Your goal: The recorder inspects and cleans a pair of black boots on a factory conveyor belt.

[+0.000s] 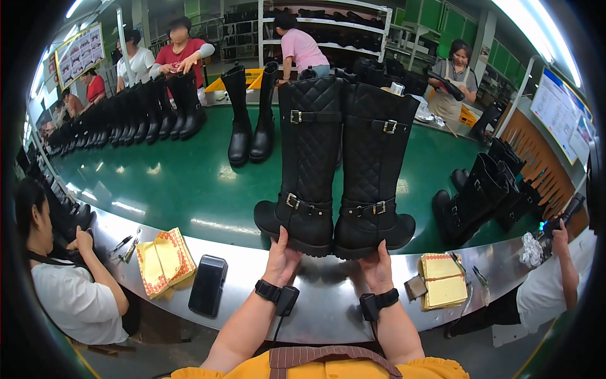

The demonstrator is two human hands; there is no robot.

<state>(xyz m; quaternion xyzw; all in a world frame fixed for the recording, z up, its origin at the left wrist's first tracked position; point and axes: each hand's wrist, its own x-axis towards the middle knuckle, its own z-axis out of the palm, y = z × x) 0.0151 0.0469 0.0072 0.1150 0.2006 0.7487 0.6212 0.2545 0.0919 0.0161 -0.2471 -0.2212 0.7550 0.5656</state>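
Two tall black boots with quilted shafts and buckled straps are held upright, side by side, in front of me. My left hand [281, 261] is closed around the lower foot of the left boot [308, 151], its thumb up against the side. The right boot [374, 158] rests in my right hand [377, 270], gripped the same way low on the foot. Their toes point outward, away from each other. My fingers under the soles are partly hidden. Each wrist wears a black strap with a small box.
A green table [202, 183] has a metal edge [252, 271] nearest me. On it lie a dark phone [208, 285], yellow paper bundles [165, 262] and tools. More boots [476, 199] stand right; a plain pair [240, 120] and a long row stand beyond. Co-workers flank me and work opposite.
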